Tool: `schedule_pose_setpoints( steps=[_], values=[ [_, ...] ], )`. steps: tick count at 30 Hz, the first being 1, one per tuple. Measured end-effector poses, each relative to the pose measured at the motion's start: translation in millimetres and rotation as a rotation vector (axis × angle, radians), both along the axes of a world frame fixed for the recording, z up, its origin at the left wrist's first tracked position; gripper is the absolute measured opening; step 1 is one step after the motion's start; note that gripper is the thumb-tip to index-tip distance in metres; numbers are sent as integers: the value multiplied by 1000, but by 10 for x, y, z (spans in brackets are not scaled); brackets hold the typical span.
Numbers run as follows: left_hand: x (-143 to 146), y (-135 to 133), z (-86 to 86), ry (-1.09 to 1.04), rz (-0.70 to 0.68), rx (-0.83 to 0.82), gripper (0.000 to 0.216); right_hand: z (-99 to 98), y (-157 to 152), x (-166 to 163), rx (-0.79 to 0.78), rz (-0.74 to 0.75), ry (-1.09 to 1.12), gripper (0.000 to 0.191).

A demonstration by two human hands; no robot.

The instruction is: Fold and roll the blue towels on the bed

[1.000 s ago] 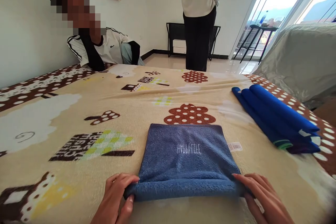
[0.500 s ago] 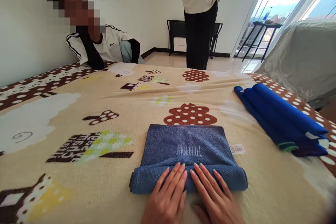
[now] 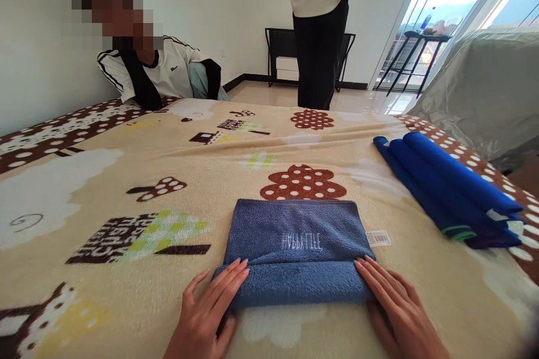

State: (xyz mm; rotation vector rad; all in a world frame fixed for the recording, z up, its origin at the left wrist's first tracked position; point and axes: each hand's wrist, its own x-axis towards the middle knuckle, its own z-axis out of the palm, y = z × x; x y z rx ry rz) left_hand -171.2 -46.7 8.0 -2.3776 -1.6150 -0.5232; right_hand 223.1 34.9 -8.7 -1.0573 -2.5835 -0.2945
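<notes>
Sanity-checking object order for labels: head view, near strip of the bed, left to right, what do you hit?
left hand → folded blue towel → right hand → stack of bright blue cloths, further right and farther back.

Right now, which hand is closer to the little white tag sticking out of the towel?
The right hand. It rests on the towel's right end, just below the white tag. The left hand is at the towel's opposite end, far from the tag.
</notes>
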Motion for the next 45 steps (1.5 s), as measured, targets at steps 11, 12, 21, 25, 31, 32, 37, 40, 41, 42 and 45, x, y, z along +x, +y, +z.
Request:
schedule_pose_setpoints(
  steps=[11, 12, 21, 25, 31, 32, 37, 40, 41, 42, 45],
  values=[
    [-56, -44, 275, -302, 99, 6, 37, 450, 3, 6, 30, 51, 157, 36],
    [-61, -18, 279, -279, 110, 6, 37, 438, 13, -7, 46, 32, 147, 33],
    [825, 442, 350, 77, -54, 145, 56, 401, 68, -927, 179, 105, 18, 58],
    [697, 430, 295, 245, -77, 89, 63, 366, 167, -843, 137, 164, -127, 65],
    [34, 235, 155, 245, -3, 66, 64, 194, 276, -129, 93, 108, -137, 71],
    [-8, 217, 144, 236, -6, 44, 64, 179, 277, -72, 78, 95, -128, 70],
    [-17, 221, 78, 168, 13, -37, 65, 155, 295, -41, 0, 85, -99, 70],
    [11, 198, 47, 101, 69, -11, 68, 132, 283, -38, -25, 82, -60, 71],
    [14, 177, 40, 76, 91, 18, 67, 114, 267, -23, -19, 76, -41, 72],
    [13, 153, 35, 53, 112, 52, 65, 91, 248, -2, -3, 70, -19, 73],
    [-16, 98, 33, 21, 107, 129, 60, 8, 200, 66, 83, 65, 34, 74]
  ],
)
